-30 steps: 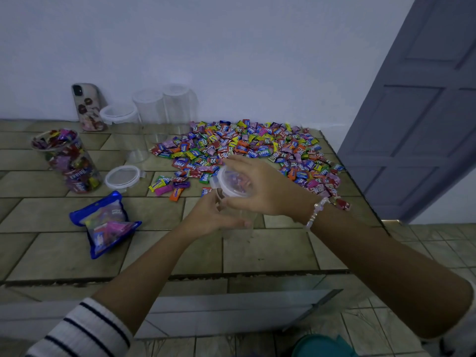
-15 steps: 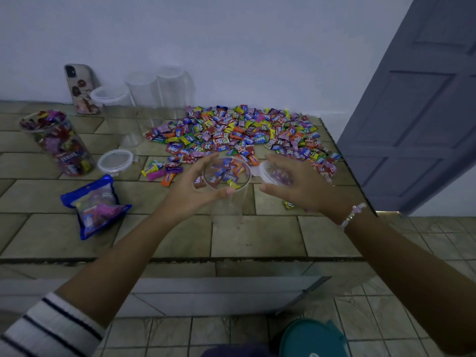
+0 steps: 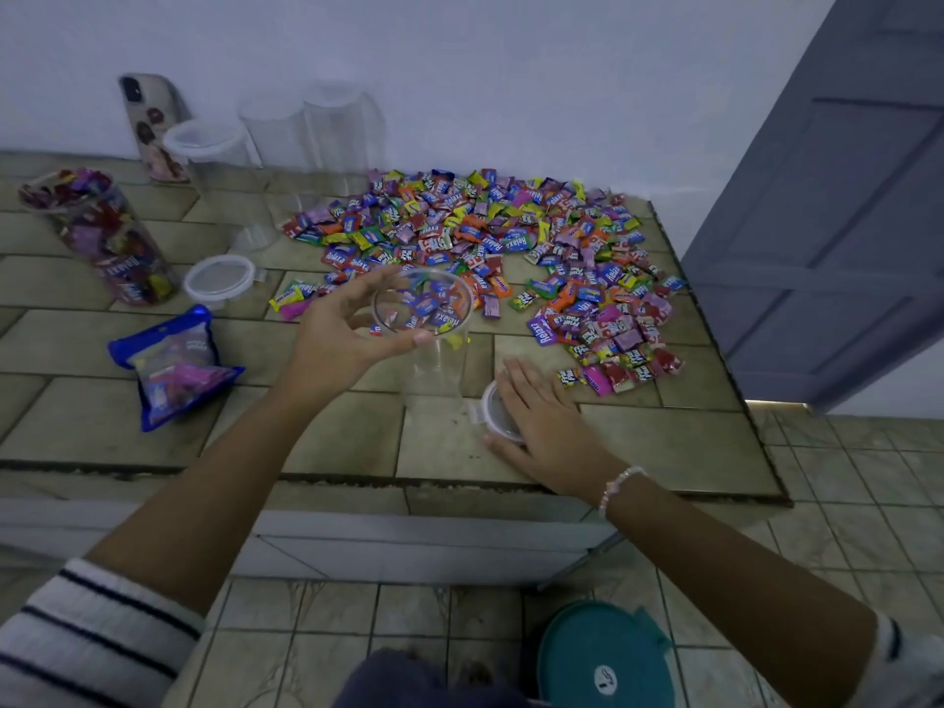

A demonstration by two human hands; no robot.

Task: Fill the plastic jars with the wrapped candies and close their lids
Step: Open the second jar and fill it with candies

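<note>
Head view, the only one: left hand (image 3: pixel 347 329) curls round the open mouth of a tall clear plastic jar (image 3: pixel 434 365), thumb on the near rim and fingers on the far rim. The jar appears to stand upright on the tan tiled counter (image 3: pixel 664 442). It looks empty; the colours seen through its mouth seem to be the heap behind it. Right hand (image 3: pixel 546 426) lies flat, fingers straight and gripping nothing, on a round clear lid (image 3: pixel 493 408) that rests on the counter just beside the jar's foot. Bright wrapped candies (image 3: pixel 485 232) spread in a wide heap beyond and to the right of the jar. Further left are a clear jar packed with candies (image 3: pixel 102 237), open, a second round lid (image 3: pixel 219 278) beside it, and a blue candy bag (image 3: pixel 173 365). The step looks like parking the lid so that filling can begin. To do it well, leave the lid flat and within reach but out of the scooping path. Steady the jar near the rim, since a light empty jar tips easily. Drop small handfuls straight through the mouth so none scatter off the counter.
</note>
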